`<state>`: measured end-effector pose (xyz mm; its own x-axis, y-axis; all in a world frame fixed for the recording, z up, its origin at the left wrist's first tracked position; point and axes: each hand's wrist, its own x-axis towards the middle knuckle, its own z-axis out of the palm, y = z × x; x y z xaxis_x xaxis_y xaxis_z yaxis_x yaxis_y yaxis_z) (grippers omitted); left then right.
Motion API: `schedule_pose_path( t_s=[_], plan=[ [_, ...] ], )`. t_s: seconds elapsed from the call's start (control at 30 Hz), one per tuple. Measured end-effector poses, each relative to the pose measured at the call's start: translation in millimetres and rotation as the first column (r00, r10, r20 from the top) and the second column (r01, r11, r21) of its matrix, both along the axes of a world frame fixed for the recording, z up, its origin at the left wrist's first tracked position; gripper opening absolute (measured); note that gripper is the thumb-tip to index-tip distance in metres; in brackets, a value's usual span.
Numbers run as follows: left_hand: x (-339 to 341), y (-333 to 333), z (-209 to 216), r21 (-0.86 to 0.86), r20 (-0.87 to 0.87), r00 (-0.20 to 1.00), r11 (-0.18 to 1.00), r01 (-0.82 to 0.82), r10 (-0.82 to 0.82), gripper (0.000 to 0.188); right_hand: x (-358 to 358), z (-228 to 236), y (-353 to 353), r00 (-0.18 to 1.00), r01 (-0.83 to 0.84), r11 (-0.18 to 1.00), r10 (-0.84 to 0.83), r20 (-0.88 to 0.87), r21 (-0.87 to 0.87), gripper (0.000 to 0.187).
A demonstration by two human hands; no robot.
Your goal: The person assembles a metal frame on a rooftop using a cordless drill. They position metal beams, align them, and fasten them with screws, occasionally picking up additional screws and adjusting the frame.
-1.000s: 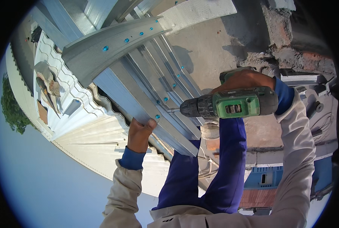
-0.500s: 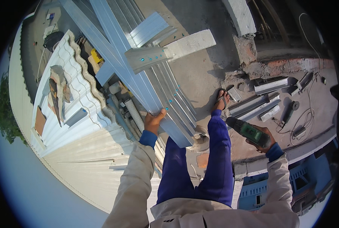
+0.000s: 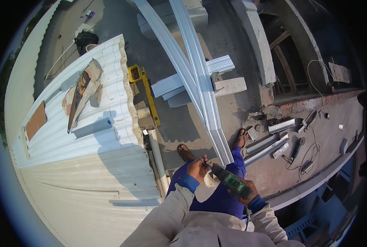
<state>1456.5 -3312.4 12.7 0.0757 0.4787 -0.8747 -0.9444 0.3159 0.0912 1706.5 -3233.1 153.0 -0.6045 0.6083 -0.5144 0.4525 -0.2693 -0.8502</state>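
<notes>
- Drill (image 3: pixel 237 185) is gripped in the right hand (image 3: pixel 248 192), fingers wrapped round its handle, chuck end aimed up and left.
- Left hand (image 3: pixel 197 169) is bunched up right at the drill's tip. A small bluish piece (image 3: pixel 204 164) is pinched between finger and thumb there, but it's way too small to say what it is.
- Both hands are held low in front of the body, near the purple trousers (image 3: pixel 238 165).
- Just past the drill, the near end of two long channels (image 3: pixel 188 43) is seen between the feet. They're crossed over each other further up, and neither is being touched by the left hand.
- Under those, short crosspieces (image 3: pixel 164 86) and a white block (image 3: pixel 233 85) are laid crosswise.
- Off to the left, a yellow level (image 3: pixel 152 105) is set down on the floor beside a small yellow box (image 3: pixel 134 74).
- Further left, a saw (image 3: pixel 74 106) is left lying on a white corrugated sheet (image 3: pixel 119 94).
- Over on the right, some metal offcuts (image 3: pixel 266 149) are scattered near a grinder (image 3: pixel 297 149).
</notes>
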Motion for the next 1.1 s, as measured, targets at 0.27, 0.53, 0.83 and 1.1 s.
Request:
schedule_pose_path(
  t_s=[0.27,0.53,0.83,1.1],
  plan=[
    [-77.8,-65.0,62.3,0.009,0.118,0.991,0.998,0.064,-0.065,0.024,-68.0,41.9,-88.5,0.984,-0.046,0.999,0.042,0.174,0.024,0.049],
    [-77.5,-61.0,62.8,0.000,0.208,0.894,0.914,0.406,-0.397,0.025,-62.5,62.8,-89.3,0.934,-0.254,0.945,0.185,0.304,0.205,0.055],
    [-46.4,-42.8,66.5,0.132,0.131,0.916,0.923,0.362,-0.378,0.032,-36.7,50.5,-82.4,0.943,-0.226,0.957,0.169,0.288,0.180,0.063],
    [2.3,5.7,65.4,0.169,0.284,0.884,0.927,0.335,-0.371,0.037,-2.7,55.8,-47.8,0.965,-0.112,0.987,0.081,0.251,0.113,0.068]
  ],
)
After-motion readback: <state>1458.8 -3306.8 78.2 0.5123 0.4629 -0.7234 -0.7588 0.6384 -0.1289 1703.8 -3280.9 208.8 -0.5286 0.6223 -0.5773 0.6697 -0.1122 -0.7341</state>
